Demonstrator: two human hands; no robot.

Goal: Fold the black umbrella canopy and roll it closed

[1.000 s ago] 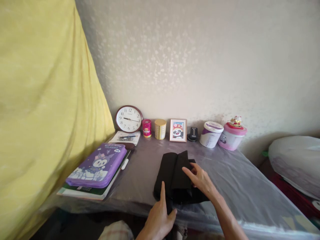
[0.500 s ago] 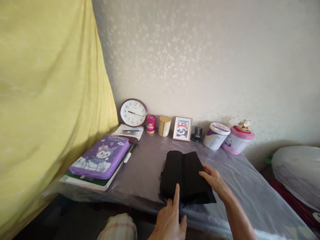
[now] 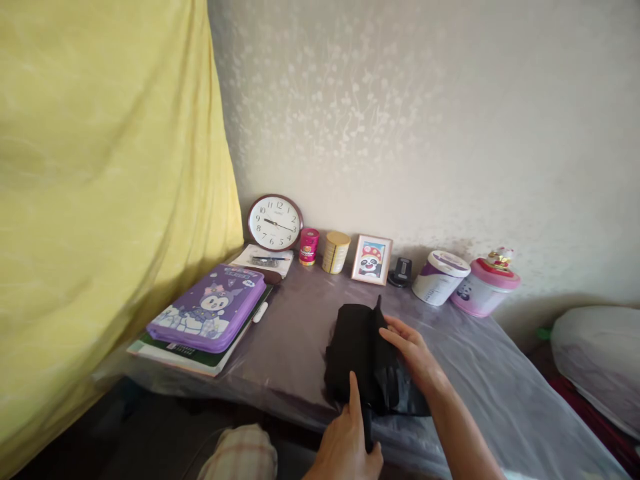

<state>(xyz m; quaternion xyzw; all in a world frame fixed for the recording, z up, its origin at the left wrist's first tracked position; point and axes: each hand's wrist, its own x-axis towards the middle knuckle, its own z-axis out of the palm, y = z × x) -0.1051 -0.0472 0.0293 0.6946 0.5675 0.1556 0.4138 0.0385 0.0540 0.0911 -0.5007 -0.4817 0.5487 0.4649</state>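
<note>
A folded black cloth (image 3: 357, 347) lies near the front edge of a table covered with a clear plastic sheet (image 3: 295, 333). My right hand (image 3: 411, 350) grips the cloth's right flap and lifts it over toward the left, so the flap's edge stands up. My left hand (image 3: 347, 443) holds the cloth's near edge down, its index finger stretched out on the fabric and its thumb beside the edge.
A purple cartoon case (image 3: 213, 308) lies on books at the left. Along the wall stand a clock (image 3: 275, 222), a pink tin (image 3: 309, 246), a gold tin (image 3: 335, 252), a panda picture (image 3: 371, 259), a white tub (image 3: 441, 277) and a pink tub (image 3: 484, 287). A yellow curtain (image 3: 100, 187) hangs at left.
My right hand has moved left and raised the cloth's right flap, which lay flat half a second ago. The camera has shifted left a little.
</note>
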